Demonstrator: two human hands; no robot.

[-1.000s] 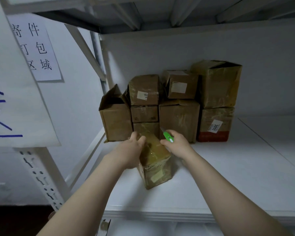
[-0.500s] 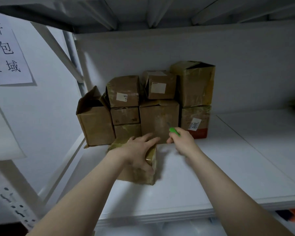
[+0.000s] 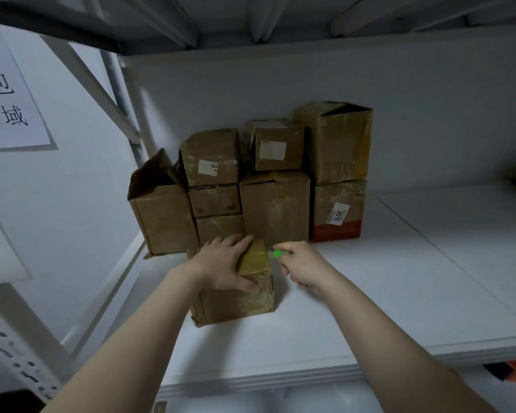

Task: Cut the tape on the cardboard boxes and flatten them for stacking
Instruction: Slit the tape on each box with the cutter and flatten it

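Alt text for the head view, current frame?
A person's left hand presses on top of a small taped brown cardboard box on a white metal shelf, while the right hand holds a green-handled cutter beside it. Behind stands a pile of worn brown cardboard boxes, some open-topped.

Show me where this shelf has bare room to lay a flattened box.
The widest bare patch of the shelf lies right of the right hand and its green cutter, from the red-banded box out to the front edge. A narrower strip runs along that edge before the front box. The back left is crowded: stacked boxes against the wall.
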